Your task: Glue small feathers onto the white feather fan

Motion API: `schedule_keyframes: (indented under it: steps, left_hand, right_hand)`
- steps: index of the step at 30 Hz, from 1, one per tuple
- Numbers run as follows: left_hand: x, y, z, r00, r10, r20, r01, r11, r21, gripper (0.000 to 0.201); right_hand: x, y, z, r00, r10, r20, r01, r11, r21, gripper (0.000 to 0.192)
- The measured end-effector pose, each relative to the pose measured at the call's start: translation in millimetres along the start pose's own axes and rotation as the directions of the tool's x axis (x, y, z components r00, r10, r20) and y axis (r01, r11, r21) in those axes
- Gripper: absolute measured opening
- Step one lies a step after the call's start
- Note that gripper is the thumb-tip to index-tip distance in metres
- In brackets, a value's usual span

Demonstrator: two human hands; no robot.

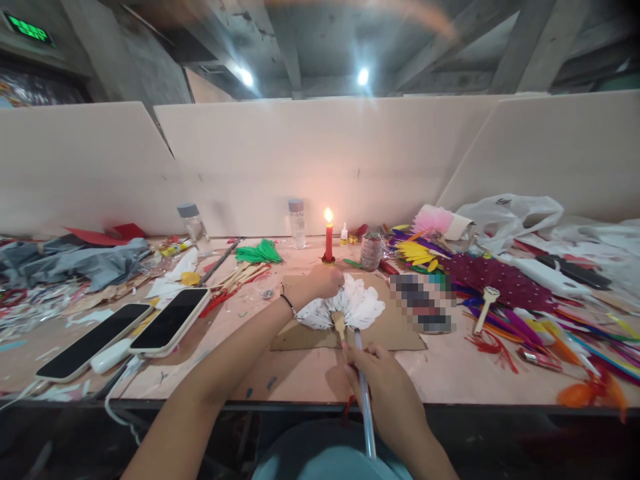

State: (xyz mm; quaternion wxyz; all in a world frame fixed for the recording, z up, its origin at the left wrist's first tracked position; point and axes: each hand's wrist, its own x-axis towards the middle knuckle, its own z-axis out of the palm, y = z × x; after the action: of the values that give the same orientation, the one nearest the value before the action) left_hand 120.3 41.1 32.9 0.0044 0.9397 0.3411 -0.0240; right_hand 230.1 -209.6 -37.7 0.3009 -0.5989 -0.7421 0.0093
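- The white fan (pixel 350 305) lies flat on a brown card (pixel 400 333) in the middle of the table (pixel 450 373).
- It is made of soft white feathers with a small wooden handle (pixel 340 325) at the bottom.
- The left hand (pixel 320 283) rests on the top left of the feathers. Its fingers are bent down on them and seem to press them flat.
- The right hand (pixel 373 373) is closed around a thin stick (pixel 364 393). The tip of the stick points at the handle and is just beside it.
- I think the fan is very light. The feathers look soft and bendy, and they could crush or tear if pulled.
- The handle looks stiff, so it seems the best place to hold the fan.
- A lit red candle (pixel 329 240) stands just behind the fan. Feathers burn fast, so this is a danger.
- The table is smooth and light brown, with lots of bits on it.
- Two phones (pixel 130 333) lie side by side on the left.
- Coloured feathers (pixel 540 327) and a dark red fan (pixel 500 280) lie in a pile on the right, next to white bags (pixel 515 213).
- Two small bottles (pixel 297 223) stand at the back.
- A pale board wall (pixel 320 160) runs behind the table. The roof is grey, with two bright lights (pixel 363 76).
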Motion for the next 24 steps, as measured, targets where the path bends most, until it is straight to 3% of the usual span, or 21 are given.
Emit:
schedule_keyframes:
  steps: [8,13,20,24]
  left_hand:
    - [4.3,-0.6,8.9,1.000,0.004,-0.023,-0.004,1.000,0.018,0.039]
    - [4.7,2.2,8.5,0.994,0.044,-0.103,-0.042,0.999,0.020,0.011]
    - [3.1,4.7,11.2,0.994,0.036,-0.108,-0.030,0.998,0.053,0.021]
    - [3.8,6.1,10.5,0.989,0.054,-0.135,-0.047,0.997,0.053,0.015]
  right_hand:
    - [1.9,-0.4,-0.2,0.999,-0.014,-0.032,0.014,1.000,0.001,0.026]
    - [0.9,0.3,1.4,0.999,-0.031,-0.030,0.031,0.999,-0.019,0.027]
    - [1.0,-1.6,-2.0,1.000,-0.014,-0.005,0.014,1.000,-0.020,0.026]
    - [-0.6,-1.1,-3.8,1.000,-0.007,0.014,0.007,1.000,0.000,0.026]
